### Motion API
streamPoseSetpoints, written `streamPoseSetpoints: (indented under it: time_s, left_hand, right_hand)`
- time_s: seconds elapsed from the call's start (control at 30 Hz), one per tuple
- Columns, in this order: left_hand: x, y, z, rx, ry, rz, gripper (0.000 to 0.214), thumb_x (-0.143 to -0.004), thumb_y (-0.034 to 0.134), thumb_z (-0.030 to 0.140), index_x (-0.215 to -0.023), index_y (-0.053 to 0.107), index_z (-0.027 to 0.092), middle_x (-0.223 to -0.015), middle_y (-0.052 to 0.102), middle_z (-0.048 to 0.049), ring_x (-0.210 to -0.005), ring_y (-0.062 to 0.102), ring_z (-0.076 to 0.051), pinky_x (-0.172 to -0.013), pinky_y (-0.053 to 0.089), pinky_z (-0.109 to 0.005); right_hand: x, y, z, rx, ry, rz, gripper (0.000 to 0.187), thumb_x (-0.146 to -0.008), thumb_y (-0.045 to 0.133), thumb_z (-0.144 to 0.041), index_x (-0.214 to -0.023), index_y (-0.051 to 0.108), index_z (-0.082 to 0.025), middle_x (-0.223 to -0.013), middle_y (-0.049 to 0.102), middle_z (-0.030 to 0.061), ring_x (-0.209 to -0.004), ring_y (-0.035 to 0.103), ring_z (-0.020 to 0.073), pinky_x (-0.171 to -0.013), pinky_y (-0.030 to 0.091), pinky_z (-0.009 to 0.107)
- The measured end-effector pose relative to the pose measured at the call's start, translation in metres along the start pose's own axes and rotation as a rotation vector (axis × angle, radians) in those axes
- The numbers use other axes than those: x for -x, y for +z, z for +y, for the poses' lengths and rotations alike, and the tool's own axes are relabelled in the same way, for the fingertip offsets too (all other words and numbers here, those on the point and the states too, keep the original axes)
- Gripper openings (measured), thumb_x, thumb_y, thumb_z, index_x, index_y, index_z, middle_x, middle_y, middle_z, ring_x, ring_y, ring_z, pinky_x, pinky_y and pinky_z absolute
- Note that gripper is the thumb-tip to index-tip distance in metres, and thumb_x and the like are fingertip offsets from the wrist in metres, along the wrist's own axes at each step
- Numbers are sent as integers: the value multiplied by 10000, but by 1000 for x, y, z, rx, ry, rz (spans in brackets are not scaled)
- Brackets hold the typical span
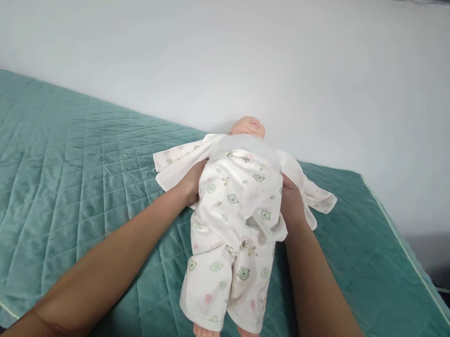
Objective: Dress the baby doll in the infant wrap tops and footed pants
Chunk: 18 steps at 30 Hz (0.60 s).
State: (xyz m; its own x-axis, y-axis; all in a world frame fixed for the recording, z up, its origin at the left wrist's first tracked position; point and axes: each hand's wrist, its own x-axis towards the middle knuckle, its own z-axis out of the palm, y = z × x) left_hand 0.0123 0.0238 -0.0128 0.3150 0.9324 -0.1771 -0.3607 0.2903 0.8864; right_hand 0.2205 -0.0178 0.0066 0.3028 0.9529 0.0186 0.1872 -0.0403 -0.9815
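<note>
A baby doll (249,126) lies on its back, head toward the wall and bare feet toward me. It wears white pants (237,203) printed with green animal faces, drawn up over the belly. An open white baby jacket (184,163) is spread under it, its sleeves out to both sides. My left hand (195,182) is closed at the left side of the pants near the waist. At the opposite side, my right hand (292,199) grips the pants at about the same height. The fingertips of both hands are hidden by the cloth.
A green quilted cover (63,169) lies under the doll, with a pale piped edge on the right and at the front left. Behind it rises a plain white wall (143,36), close to the doll's head. Dark floor shows at the lower left corner.
</note>
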Motion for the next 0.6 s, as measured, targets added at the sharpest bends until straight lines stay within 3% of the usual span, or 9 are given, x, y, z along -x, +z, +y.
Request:
streamPoseSetpoints:
  time_s: [0.1, 0.2, 0.3, 0.43, 0.53, 0.6]
  left_hand:
    - [3, 3, 5, 116, -51, 47, 194, -910, 502, 288, -819, 640, 186, -684, 662, -32, -816, 638, -225, -948, 512, -402]
    - [8, 2, 8, 75, -34, 97, 221, -921, 465, 305, -795, 608, 195, -671, 633, -34, -805, 615, -223, -899, 516, -390]
    - [11, -4, 7, -144, 138, 242, 72, -861, 552, 241, -881, 612, 207, -764, 657, -13, -856, 608, -205, -898, 504, -352]
    - [14, -13, 3, -363, 376, 376, 193, -817, 652, 235, -1008, 636, 210, -924, 694, -21, -919, 628, -184, -938, 487, -333]
    - [17, -12, 5, -440, 558, 372, 187, -867, 650, 326, -1012, 686, 212, -1093, 699, -52, -1058, 632, -190, -1017, 465, -328]
    - [19, -7, 9, -534, 651, 303, 193, -877, 654, 323, -1038, 708, 229, -1172, 685, -53, -1141, 613, -194, -1072, 440, -325]
  right_hand:
    - [0, 0, 1, -87, 9, -55, 304, -677, 771, -429, -914, 744, -241, -970, 774, 47, -973, 712, 295, -853, 586, 438]
    - [-4, 1, 4, -142, -2, -75, 283, -643, 786, -432, -830, 710, -234, -899, 770, 36, -939, 712, 280, -831, 588, 430]
    - [-10, 0, 10, -130, -11, -31, 286, -621, 789, -438, -756, 646, -230, -837, 751, 19, -886, 696, 255, -798, 579, 395]
    - [-18, -2, 22, -132, -44, 55, 279, -657, 742, -412, -817, 609, -226, -838, 707, 13, -790, 648, 202, -733, 550, 346]
    - [-16, -2, 22, -44, -199, 218, 250, -742, 695, -372, -925, 617, -221, -930, 682, 30, -896, 637, 193, -841, 538, 346]
    - [-10, -1, 16, 0, -326, 245, 223, -808, 671, -367, -977, 628, -228, -1019, 664, 41, -994, 626, 193, -924, 523, 353]
